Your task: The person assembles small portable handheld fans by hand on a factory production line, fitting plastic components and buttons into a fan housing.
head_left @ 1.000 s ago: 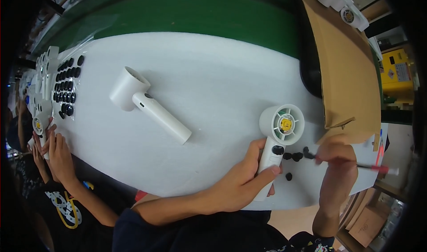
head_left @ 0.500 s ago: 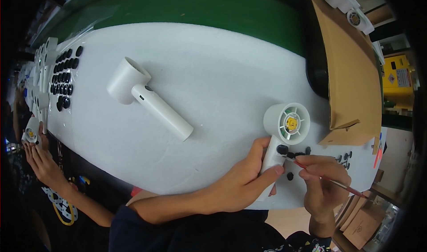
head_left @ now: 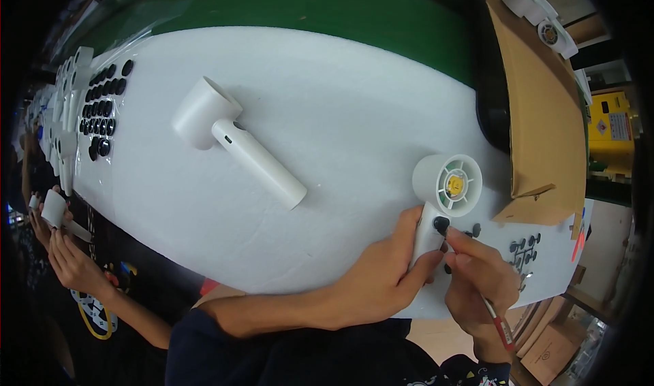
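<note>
A white handheld fan (head_left: 427, 175) is gripped by its handle in my left hand (head_left: 385, 267), its round head upward with spokes and a yellow centre showing. My right hand (head_left: 484, 267) keeps a slim red-handled tool (head_left: 503, 328) tucked in its fingers; the handle points down toward the wrist. The right index fingertip touches a black oval button (head_left: 441, 224) on the fan's handle. The tool's tip is mostly hidden by the fingers. Small black parts (head_left: 475, 229) lie beside the fan, partly covered by the right hand.
Another white fan body (head_left: 262, 165) lies on the white foam-covered table (head_left: 340, 100). Rows of black round pieces (head_left: 99, 110) sit at the left. A cardboard box (head_left: 545, 114) stands at the right, near black pieces on a sprue (head_left: 524, 250). A co-worker's hands (head_left: 71, 260) hold a white fan.
The red-handled tool has swung from pointing out to the right to lying back along my right palm. My right fingertip has come onto the black button. The view has shifted slightly.
</note>
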Motion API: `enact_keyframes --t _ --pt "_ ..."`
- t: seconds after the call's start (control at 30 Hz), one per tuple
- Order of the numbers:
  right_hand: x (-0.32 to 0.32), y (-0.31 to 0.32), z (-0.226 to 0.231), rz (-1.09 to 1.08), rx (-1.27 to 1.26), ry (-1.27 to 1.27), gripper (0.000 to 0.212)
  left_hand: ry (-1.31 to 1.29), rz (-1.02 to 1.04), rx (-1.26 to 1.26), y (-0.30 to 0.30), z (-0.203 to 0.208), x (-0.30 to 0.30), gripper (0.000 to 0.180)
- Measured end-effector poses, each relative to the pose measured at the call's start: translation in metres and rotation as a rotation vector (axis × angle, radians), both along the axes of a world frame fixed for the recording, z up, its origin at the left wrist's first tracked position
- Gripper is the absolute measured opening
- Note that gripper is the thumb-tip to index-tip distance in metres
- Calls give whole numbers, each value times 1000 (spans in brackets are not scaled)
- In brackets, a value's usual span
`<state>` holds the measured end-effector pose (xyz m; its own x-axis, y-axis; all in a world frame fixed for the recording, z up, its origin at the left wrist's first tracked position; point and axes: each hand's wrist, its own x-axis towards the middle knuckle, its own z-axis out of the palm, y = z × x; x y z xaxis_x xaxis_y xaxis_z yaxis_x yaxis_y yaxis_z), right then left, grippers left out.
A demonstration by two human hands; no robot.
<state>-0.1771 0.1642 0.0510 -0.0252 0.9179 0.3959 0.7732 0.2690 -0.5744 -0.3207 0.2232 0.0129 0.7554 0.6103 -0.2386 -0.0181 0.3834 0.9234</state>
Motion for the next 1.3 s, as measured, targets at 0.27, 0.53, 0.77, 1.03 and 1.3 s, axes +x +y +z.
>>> enact_keyframes --t 0.27,0.53,0.77,1.03,1.3 --pt "-1 0 -7 37 57 -214 31 43 38 82 -3 -1 -1 44" --pt "0 -14 -6 149 145 -122 25 -32 29 37 -1 -4 2 43" --pt "30 -44 20 -360 456 215 12 -108 10 -347 5 3 -4 31" --pt "119 -150 -16 -1135 356 265 19 112 27 -464 19 25 6 29" --pt "176 -194 -72 -1327 256 339 28 382 59 -330 21 39 17 29"
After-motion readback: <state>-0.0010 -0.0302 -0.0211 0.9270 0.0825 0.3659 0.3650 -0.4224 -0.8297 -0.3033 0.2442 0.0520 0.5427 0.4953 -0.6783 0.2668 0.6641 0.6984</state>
